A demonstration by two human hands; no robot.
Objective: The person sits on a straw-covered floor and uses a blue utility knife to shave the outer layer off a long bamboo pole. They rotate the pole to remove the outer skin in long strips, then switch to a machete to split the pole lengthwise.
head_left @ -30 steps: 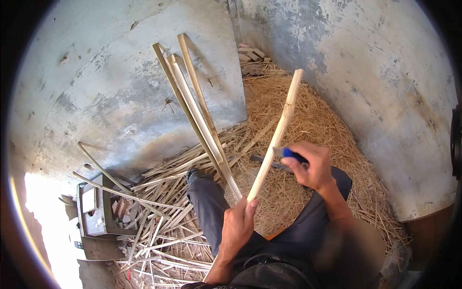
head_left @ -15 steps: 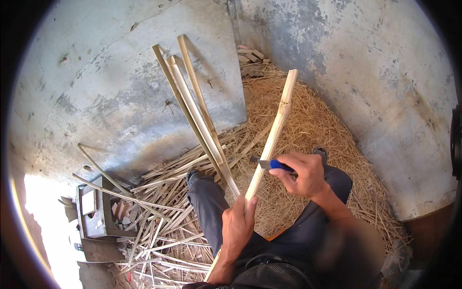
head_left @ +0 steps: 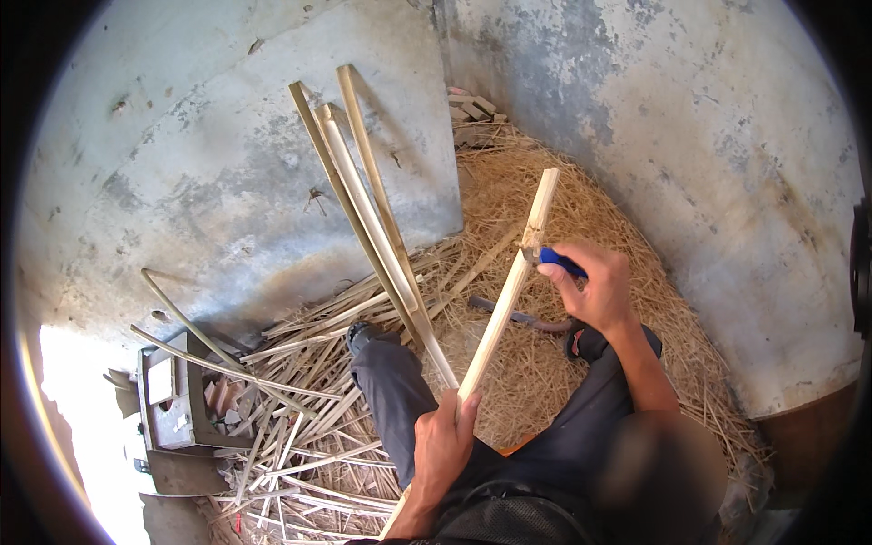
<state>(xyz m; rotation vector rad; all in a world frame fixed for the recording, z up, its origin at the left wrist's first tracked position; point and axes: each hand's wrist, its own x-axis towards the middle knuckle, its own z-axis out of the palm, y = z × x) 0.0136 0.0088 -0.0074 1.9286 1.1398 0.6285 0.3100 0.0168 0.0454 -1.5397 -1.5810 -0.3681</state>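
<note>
A long pale split bamboo strip (head_left: 495, 331) slants up and away from my lap, with a knobby node near its far end. My left hand (head_left: 445, 440) is closed round its lower part. My right hand (head_left: 595, 282) grips a knife with a blue handle (head_left: 561, 262). The short blade meets the strip at the node, partly hard to make out against the pale wood. Below the strip, on the shavings beside my right foot, lies a dark tool with a curved brown handle (head_left: 549, 325).
Several long bamboo strips (head_left: 368, 213) lean on the stained wall (head_left: 200, 136) ahead. Cut strips (head_left: 309, 350) pile up at the left, next to a broken grey box (head_left: 177, 413). Fine shavings (head_left: 590, 218) cover the floor toward the far corner, where bricks (head_left: 472, 107) are stacked.
My right hand has slid the knife up along the bamboo strip to its node. The strip's far end has dropped a little. The curved-handled tool on the floor has come into fuller view.
</note>
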